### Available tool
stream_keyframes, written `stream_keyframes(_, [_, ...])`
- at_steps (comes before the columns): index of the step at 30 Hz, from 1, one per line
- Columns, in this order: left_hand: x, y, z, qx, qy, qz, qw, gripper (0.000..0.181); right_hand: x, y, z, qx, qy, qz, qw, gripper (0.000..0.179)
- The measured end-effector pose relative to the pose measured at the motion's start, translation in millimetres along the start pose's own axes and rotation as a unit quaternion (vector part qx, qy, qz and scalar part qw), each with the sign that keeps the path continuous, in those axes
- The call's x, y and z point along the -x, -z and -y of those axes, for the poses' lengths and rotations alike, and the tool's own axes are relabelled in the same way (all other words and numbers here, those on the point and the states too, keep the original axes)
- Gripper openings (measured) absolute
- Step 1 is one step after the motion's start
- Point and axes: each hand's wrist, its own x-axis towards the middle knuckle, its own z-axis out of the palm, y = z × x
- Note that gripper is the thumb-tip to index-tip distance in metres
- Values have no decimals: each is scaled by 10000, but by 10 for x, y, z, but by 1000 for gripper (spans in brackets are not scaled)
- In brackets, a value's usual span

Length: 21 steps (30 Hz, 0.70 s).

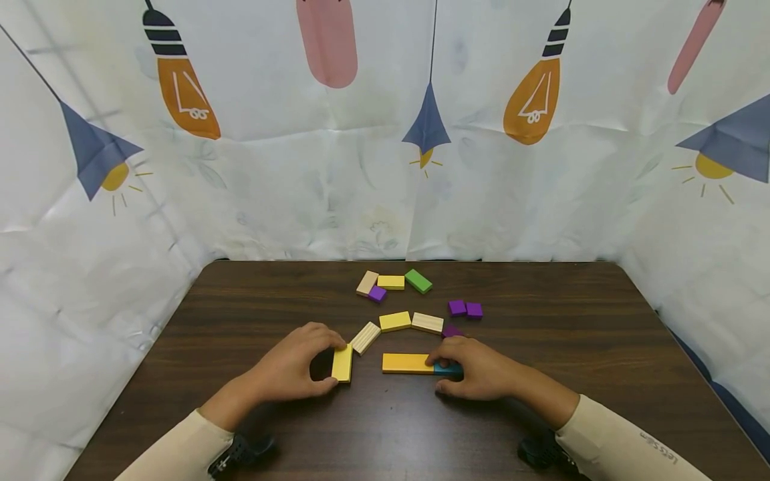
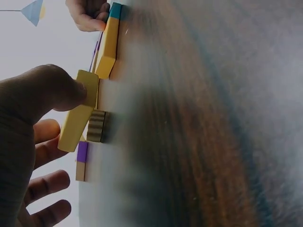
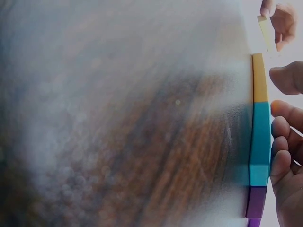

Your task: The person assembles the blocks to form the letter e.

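My left hand [image 1: 300, 364] holds a yellow block [image 1: 342, 363] between its thumb and a finger. In the left wrist view this yellow block [image 2: 77, 113] is tilted, with the other fingers spread behind. A ridged pale wooden block [image 1: 365, 338] lies right beside it. The right hand [image 1: 479, 371] is over a blue block [image 1: 446, 369], its fingers bent near where that meets a longer orange-yellow block [image 1: 408, 363]. In the right wrist view the thumb stands apart from the fingers above the blue block [image 3: 260, 137]; contact is hard to make out.
Past the hands, a yellow block [image 1: 395, 321], a pale block [image 1: 427, 323] and a purple block [image 1: 451, 331] continue a curve. Farther back lie purple blocks [image 1: 457, 308], a green block [image 1: 418, 281] and a small cluster with a tan block [image 1: 367, 283]. A printed curtain [image 1: 373, 200] borders the dark table [image 1: 271, 294].
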Motion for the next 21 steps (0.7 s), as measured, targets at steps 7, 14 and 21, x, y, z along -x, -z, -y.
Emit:
stream_keyframes(7, [27,-49,-32,109,-190,38,9998,50,3,-3,-8,-14,16,7,10000,32])
stream_keyframes(14, [32,-112,-46,222,-199,218,9993,49,1,-10,-12,-14,17,-4,10000,33])
stream_keyframes(21, [44,-145,-40,163,-36,378,9991,49,0,-9,-16,-30,-47,12,10000,33])
